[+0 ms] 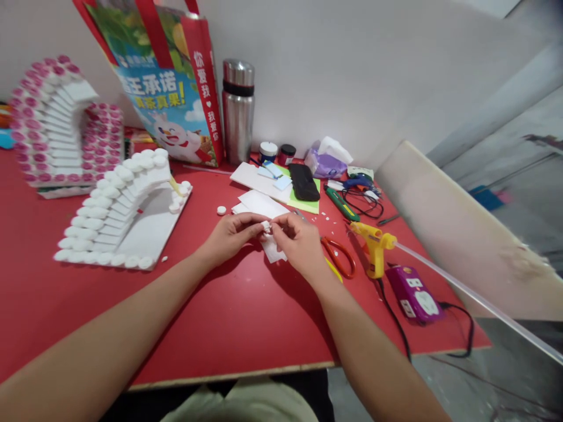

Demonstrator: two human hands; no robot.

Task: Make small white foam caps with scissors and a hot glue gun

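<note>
The big bag (165, 120) has Chinese words on it. Down its red side (203, 70), in white, it says 你爱我, then a little white heart (208, 104), then 我爱你. On the front, big white letters (153, 84) say 王承诺, and the sign before them is hard to make out. Under that, yellow letters (165, 98) end in 茶真果!. Smaller white writing above is too blurry to read. The purple plug box (413, 293) has a pale sticker (407, 308) with marks too tiny to read.
</note>
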